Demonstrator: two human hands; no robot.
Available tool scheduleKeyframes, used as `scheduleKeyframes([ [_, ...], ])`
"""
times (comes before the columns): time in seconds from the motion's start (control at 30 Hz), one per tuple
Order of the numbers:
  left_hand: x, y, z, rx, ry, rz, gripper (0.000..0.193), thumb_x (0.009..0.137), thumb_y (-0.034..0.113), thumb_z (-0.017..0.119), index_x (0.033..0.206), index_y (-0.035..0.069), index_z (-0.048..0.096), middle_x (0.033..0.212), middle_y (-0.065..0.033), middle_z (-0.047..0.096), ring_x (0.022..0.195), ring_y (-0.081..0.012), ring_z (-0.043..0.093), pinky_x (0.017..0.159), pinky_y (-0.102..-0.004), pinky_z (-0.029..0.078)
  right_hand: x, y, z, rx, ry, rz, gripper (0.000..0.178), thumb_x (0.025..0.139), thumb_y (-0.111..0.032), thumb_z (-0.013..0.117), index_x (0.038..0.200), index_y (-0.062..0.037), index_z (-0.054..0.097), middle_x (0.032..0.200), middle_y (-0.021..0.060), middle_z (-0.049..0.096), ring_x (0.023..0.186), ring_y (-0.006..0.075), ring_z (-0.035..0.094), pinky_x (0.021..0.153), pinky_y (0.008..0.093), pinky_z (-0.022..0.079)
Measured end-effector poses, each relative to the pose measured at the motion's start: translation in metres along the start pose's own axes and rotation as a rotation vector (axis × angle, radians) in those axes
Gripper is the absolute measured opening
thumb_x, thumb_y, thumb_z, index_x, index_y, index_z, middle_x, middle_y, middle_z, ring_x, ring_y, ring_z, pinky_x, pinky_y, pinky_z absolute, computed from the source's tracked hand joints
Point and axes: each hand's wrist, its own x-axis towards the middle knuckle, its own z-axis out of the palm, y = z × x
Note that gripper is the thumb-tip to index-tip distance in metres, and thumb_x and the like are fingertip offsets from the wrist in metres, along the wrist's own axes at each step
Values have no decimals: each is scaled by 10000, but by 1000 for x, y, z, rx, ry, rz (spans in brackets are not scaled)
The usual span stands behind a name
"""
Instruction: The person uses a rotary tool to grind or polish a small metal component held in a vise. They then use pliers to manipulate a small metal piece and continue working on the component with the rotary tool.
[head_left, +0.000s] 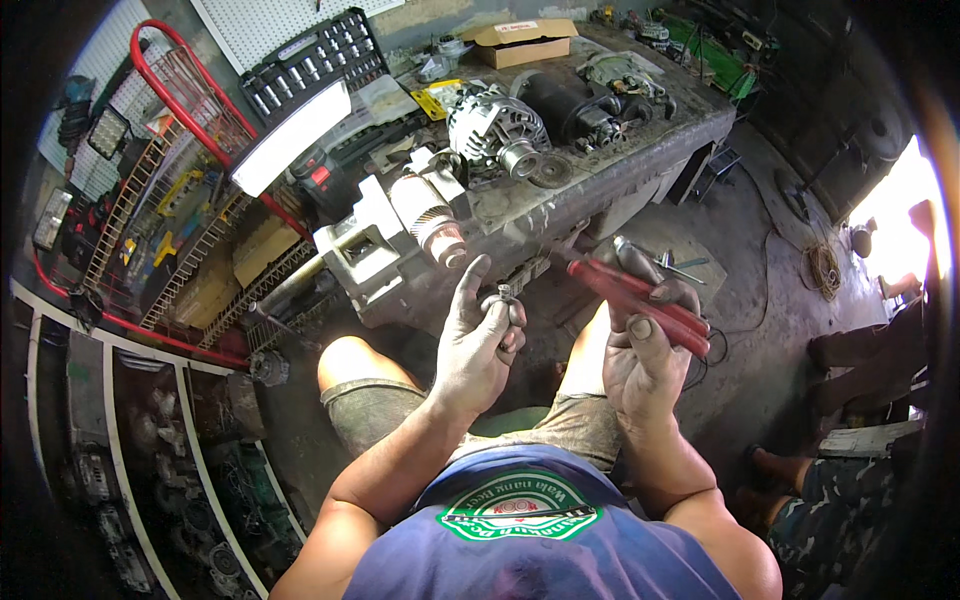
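Apparently, clamping is done: the copper-ended armature (438,228) sits held in the vise (365,255) at the worktop (655,142). Just right of the vise, the left hand's grip (474,350) pinches a small metal piece (504,292); farther right, the right hand's grip (650,368) wraps a red-handled tool (632,296). Both stand apart from the armature, so work there seems unfinished.

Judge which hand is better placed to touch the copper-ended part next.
Likely the left hand: its raised index finger looks close to the copper-ended part, though it pinches a small metal piece. The right hand looks farther off and grips a red-handled tool.
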Motion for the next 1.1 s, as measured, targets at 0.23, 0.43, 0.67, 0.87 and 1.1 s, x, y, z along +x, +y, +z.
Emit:
scheduleKeyframes([
  [0.23,5,1,2,12,-53,11,651,1083,11,556,1652,138,269,952,-82,620,746,-92,523,708,-227,460,7,0,-7,11,-8,-58,350,889,-5,784,1174,-48,585,1350,250,651,1320,460,603,1152,628,447],
  [0.43,1,0,6,-9,-3,29,654,1080,5,555,1654,141,271,956,-86,625,755,-102,522,702,-229,455,2,-5,-2,-96,-58,61,434,835,14,844,1170,-42,575,1364,277,646,1278,425,643,1118,519,501],
  [0.67,1,-1,7,20,19,47,645,1077,-3,553,1651,137,294,979,-95,629,758,-104,522,704,-232,459,0,-7,1,-137,-113,78,424,852,-80,869,1156,-53,575,1357,247,649,1351,413,596,1182,558,441],
  [0.87,0,-2,2,42,-59,29,628,1081,-3,545,1645,123,299,991,-103,635,773,-98,532,709,-232,462,-5,-9,-2,-305,-86,16,476,806,-87,916,1130,-47,569,1296,194,673,1332,370,610,1144,512,471],
  [1.1,-2,-2,6,70,-41,59,584,1082,-2,547,1621,93,344,1039,-101,630,836,-106,557,711,-236,469,-9,-12,5,-69,133,-39,426,729,-77,927,1011,-61,608,1159,115,687,1244,311,658,1047,412,505],
])
